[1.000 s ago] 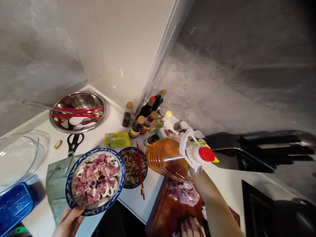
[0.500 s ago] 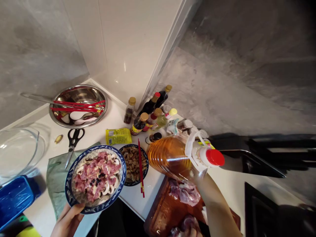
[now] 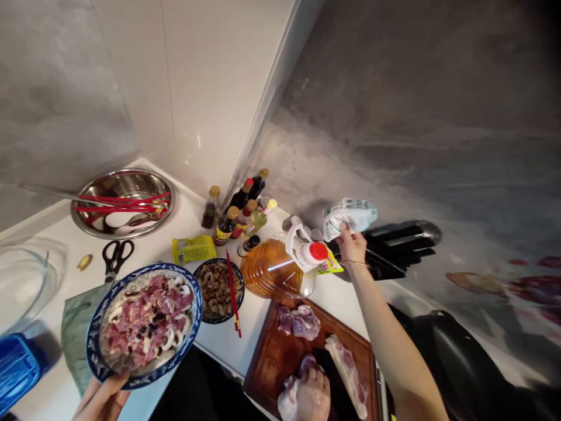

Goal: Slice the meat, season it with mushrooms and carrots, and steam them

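My left hand [image 3: 103, 399] grips the near rim of a blue-patterned plate [image 3: 97, 351] piled with raw meat slices and mushroom, held just above the counter edge. My right hand [image 3: 350, 244] reaches far across the counter and pinches a crumpled white and green packet [image 3: 353, 213] lifted near the wall. Just left of that hand, a large bottle of amber oil [image 3: 272, 270] with a red cap rests on the counter.
Another person's hand [image 3: 312, 393] rests on raw meat on a wooden cutting board [image 3: 280, 356]. A small bowl [image 3: 218, 285] with red chopsticks, sauce bottles [image 3: 236, 210], a yellow packet [image 3: 191, 249], scissors [image 3: 114, 257], a steel bowl [image 3: 125, 202] and a glass dish [image 3: 21, 280] crowd the counter.
My right hand let go of the oil bottle, which now rests on the counter, and moved back to pick up the white packet. The plate stayed in my left hand.
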Demonstrator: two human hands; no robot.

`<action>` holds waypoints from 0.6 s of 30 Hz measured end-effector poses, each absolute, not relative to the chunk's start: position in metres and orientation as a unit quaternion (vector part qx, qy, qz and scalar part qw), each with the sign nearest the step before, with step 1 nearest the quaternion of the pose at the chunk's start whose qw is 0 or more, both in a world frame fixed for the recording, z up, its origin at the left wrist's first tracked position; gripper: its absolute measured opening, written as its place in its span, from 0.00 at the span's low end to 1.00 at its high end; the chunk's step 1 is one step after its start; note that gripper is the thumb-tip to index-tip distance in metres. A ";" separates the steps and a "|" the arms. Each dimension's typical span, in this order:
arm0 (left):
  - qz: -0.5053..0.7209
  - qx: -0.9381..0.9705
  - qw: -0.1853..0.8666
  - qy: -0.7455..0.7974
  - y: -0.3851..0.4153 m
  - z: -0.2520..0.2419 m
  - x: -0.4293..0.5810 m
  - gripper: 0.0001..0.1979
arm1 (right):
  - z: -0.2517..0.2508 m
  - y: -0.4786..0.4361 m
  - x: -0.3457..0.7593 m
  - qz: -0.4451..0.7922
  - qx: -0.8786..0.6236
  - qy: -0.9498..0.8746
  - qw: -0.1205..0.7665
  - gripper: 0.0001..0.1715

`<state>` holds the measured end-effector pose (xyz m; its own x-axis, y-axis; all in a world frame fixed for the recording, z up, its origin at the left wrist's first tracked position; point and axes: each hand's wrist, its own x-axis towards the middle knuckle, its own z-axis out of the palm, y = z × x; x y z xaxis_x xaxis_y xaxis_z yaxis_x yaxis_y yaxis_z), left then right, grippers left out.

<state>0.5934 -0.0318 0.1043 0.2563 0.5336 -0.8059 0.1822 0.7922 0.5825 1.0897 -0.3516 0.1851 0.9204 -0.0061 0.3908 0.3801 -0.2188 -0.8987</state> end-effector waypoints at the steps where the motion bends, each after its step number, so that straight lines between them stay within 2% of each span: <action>1: 0.114 0.291 0.744 0.590 -0.033 0.106 0.591 0.27 | 0.205 -0.353 1.085 -0.167 -0.738 -0.121 0.643 0.16; 4: 0.114 0.263 0.771 0.569 -0.035 0.111 0.580 0.31 | 0.265 -0.347 1.053 -0.176 -0.681 -0.129 0.699 0.16; 7: 0.160 0.263 0.776 0.551 -0.035 0.115 0.563 0.29 | 0.316 -0.324 0.999 -0.182 -0.648 -0.169 0.720 0.17; 10: 0.204 0.262 0.771 0.543 -0.032 0.114 0.535 0.28 | 0.337 -0.286 0.931 -0.102 -0.616 -0.197 0.756 0.08; 12: 0.234 0.264 0.773 0.527 -0.029 0.113 0.513 0.26 | 0.328 -0.254 0.885 -0.003 -0.603 -0.171 0.779 0.08; 14: 0.260 0.268 0.774 0.511 -0.026 0.110 0.489 0.25 | 0.299 -0.218 0.841 0.089 -0.598 -0.134 0.785 0.15; 18: 0.304 0.259 0.774 0.492 -0.022 0.104 0.448 0.24 | 0.197 -0.138 0.765 0.165 -0.603 -0.095 0.775 0.19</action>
<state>0.4483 -0.0222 0.1037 0.3309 0.7247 -0.6044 -0.2152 0.6816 0.6994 0.7646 -0.1383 0.1971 0.9274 0.3706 -0.0511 -0.1406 0.2188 -0.9656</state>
